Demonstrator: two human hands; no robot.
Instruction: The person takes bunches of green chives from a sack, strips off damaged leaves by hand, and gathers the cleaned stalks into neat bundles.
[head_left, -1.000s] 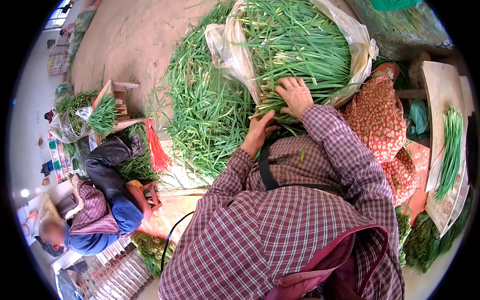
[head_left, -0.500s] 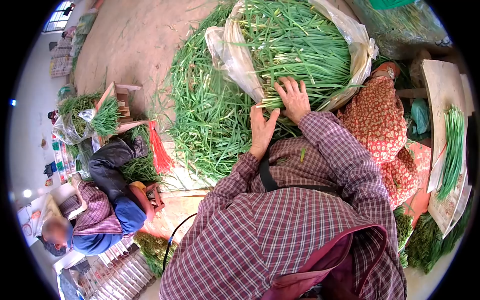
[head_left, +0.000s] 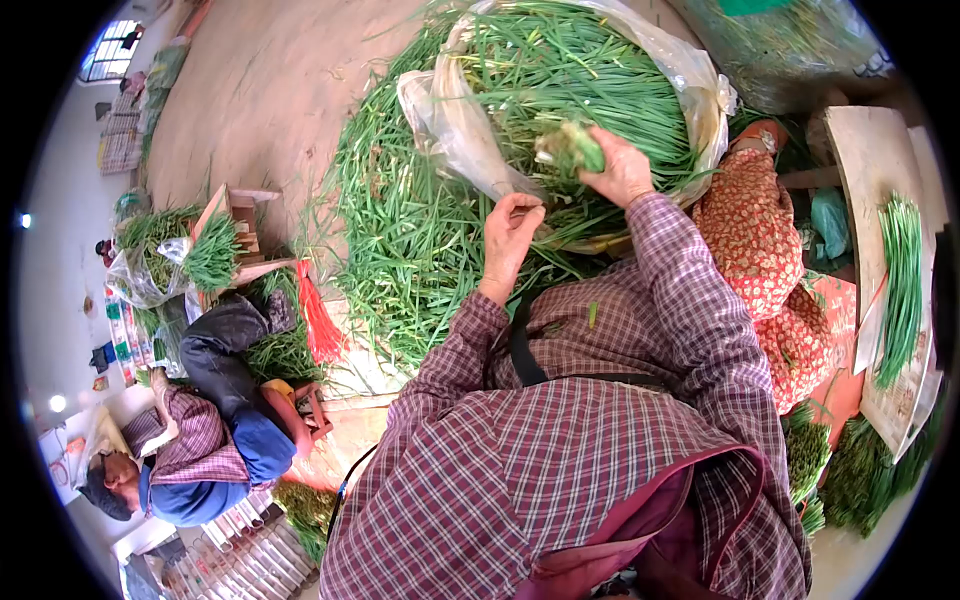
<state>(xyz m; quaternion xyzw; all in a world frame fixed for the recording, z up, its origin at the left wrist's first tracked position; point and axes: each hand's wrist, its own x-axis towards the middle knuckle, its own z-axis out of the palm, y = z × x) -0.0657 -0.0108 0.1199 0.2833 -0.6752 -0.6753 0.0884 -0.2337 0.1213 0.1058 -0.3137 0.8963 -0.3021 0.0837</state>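
My right hand (head_left: 620, 168) is closed around a bunch of green stalks (head_left: 572, 150), whose pale ends are blurred and point left, above the pile. My left hand (head_left: 512, 232) is pinched at the lower edge of a clear plastic sheet (head_left: 462, 125); what its fingertips hold, if anything, is too small to make out. Long green stalks (head_left: 630, 85) lie inside the plastic, their pale ends toward the left. Loose green leaves (head_left: 400, 215) are heaped on the floor to the left of the plastic.
A co-worker (head_left: 205, 430) sits at the left near a wooden stand (head_left: 245, 235) with greens. Red ties (head_left: 318, 318) hang beside it. At the right, a bundle of green stalks (head_left: 900, 290) lies on a board (head_left: 870, 180). A full plastic bag (head_left: 790, 50) stands at the upper right.
My right hand has closed around a bunch and lifted it off the pile. My left hand's spread fingers have come together into a pinch. The camera view has shifted slightly.
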